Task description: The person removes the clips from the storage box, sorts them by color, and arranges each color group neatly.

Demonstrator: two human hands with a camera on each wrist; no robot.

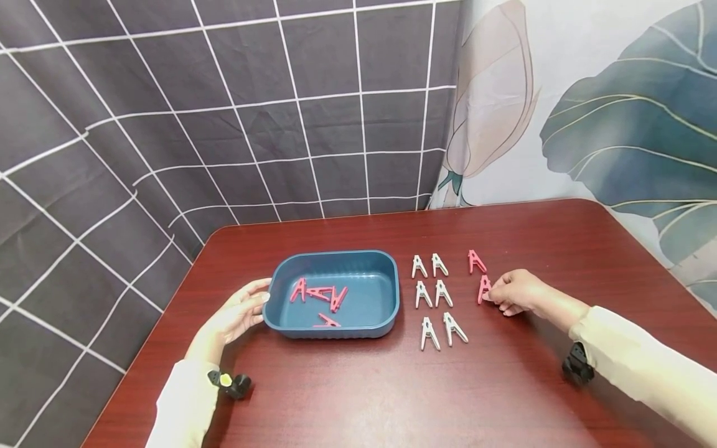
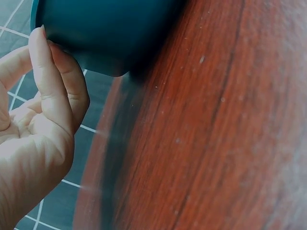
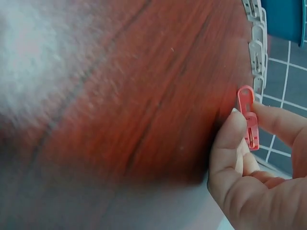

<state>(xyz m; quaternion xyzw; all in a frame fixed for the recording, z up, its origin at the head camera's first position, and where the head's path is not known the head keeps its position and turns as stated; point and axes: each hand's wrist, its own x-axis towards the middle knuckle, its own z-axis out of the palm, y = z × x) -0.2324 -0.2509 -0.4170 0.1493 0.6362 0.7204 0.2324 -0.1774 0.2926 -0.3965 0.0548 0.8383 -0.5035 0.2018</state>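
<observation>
A blue plastic basin (image 1: 333, 331) holds several pink clothespins (image 1: 319, 292). At its left end, my left hand (image 1: 238, 314) grips the rim, and the left wrist view shows fingertips against the basin wall (image 2: 110, 38). Over on the right, my right hand (image 1: 518, 291) pinches a pink clothespin (image 1: 483, 287) by its lower end between thumb and index finger. That clothespin (image 3: 245, 96) appears between the fingertips in the right wrist view. Just beyond it lies another pink clothespin (image 1: 476, 261).
Several white clothespins (image 1: 424, 294) lie in two columns between the basin and my right hand. The reddish-brown table (image 1: 358, 392) backs onto a dark gridded curtain (image 1: 313, 124) and a floral cloth (image 1: 594, 112).
</observation>
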